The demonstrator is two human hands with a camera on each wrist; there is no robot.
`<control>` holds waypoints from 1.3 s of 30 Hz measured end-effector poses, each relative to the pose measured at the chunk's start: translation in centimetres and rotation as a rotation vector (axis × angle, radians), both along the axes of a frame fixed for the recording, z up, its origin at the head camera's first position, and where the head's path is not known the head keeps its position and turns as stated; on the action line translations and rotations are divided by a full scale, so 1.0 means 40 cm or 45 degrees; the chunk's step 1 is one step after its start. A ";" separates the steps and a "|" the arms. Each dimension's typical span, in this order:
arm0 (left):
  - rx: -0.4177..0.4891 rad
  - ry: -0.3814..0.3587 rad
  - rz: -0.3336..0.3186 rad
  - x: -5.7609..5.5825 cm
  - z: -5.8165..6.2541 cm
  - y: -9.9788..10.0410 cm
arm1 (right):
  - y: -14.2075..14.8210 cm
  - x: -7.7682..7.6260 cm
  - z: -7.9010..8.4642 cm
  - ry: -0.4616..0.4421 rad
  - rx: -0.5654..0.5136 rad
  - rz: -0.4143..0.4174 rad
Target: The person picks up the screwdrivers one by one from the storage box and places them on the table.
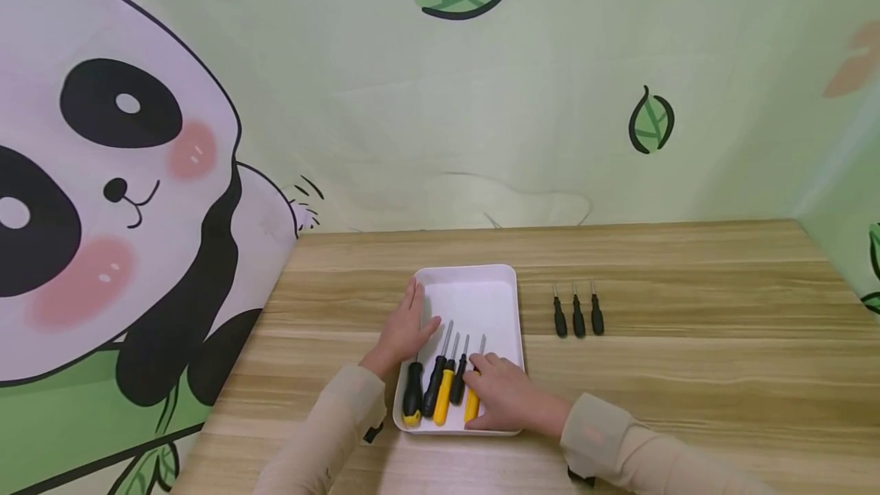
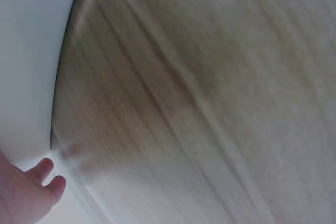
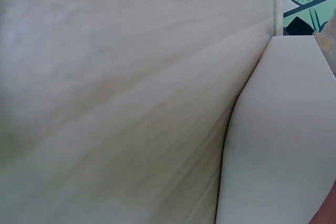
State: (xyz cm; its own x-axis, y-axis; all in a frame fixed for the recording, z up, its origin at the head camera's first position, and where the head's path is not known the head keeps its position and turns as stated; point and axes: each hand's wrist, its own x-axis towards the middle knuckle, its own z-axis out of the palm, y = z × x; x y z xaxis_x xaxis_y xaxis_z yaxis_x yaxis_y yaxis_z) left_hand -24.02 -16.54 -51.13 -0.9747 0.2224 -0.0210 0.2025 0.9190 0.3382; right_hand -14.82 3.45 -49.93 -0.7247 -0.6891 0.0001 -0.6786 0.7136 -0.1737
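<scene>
In the head view a white tray point(image 1: 474, 296) lies on the table with several screwdrivers in its near half. My right hand point(image 1: 505, 396) reaches over the tray's near right side, fingers and thumb around a yellow-handled screwdriver point(image 1: 472, 406) whose shaft points away. Along the left rim rests my left hand point(image 1: 404, 334), fingers straight, thumb over the tray's inside. Left of the held one lie a small black screwdriver point(image 1: 459, 382), a yellow-and-black screwdriver point(image 1: 444, 396), a black screwdriver point(image 1: 434, 388) and a larger black screwdriver with a yellow end point(image 1: 412, 396). Left fingertips point(image 2: 55, 186) show beside the tray wall in the left wrist view.
Three small black screwdrivers, the middle one point(image 1: 578, 319) among them, lie side by side on the wooden table point(image 1: 701, 342) right of the tray. A cloth backdrop point(image 1: 550, 98) with a panda and leaves rises behind the table and along its left.
</scene>
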 end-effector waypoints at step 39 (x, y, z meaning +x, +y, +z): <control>-0.008 0.008 0.006 0.000 0.003 0.002 | 0.048 -0.028 0.013 0.148 -0.099 0.060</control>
State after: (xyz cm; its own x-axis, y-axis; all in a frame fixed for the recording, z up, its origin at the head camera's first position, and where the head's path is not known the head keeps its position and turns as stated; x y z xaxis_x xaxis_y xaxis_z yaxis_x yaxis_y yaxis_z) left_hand -24.02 -16.46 -51.02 -0.9758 0.2179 -0.0163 0.2003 0.9220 0.3312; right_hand -15.94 5.37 -49.41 -0.6837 -0.7167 0.1370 -0.7296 0.6682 -0.1455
